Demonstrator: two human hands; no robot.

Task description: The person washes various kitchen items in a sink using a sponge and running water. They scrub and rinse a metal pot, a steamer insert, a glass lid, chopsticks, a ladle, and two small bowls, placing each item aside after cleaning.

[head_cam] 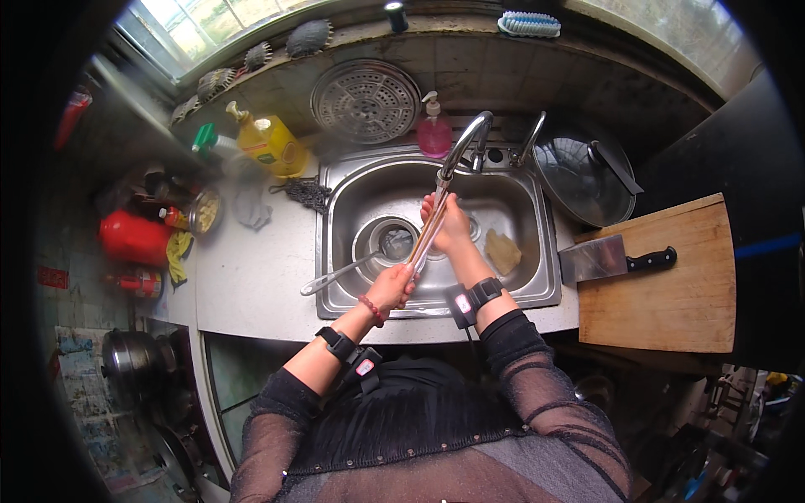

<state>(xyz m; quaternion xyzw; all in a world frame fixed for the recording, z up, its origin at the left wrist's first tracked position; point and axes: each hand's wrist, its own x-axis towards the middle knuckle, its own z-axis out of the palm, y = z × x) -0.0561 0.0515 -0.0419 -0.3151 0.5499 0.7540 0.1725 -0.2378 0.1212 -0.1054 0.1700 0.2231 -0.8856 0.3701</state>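
My left hand (390, 290) grips the lower ends of a bundle of chopsticks (429, 234) near the sink's front rim. Around their upper part, just beneath the tip of the chrome faucet (465, 135), my right hand (454, 226) is closed. The bundle slants over the stainless-steel sink (527, 188). Left of it in the basin stands a round metal pot (365, 242) holding some liquid. A ladle (339, 275) rests in this pot, its handle reaching past the sink's left rim. On the basin floor, right of my right forearm, lies a tan scrubbing pad (502, 250).
A cleaver (594, 259) lies on a wooden cutting board (660, 295) at right. Behind it leans a glass lid (585, 176). A yellow pump bottle (270, 144), a pink soap bottle (434, 132) and a perforated steamer plate (366, 100) stand behind. Dark mesh (305, 193) touches the sink's left rim.
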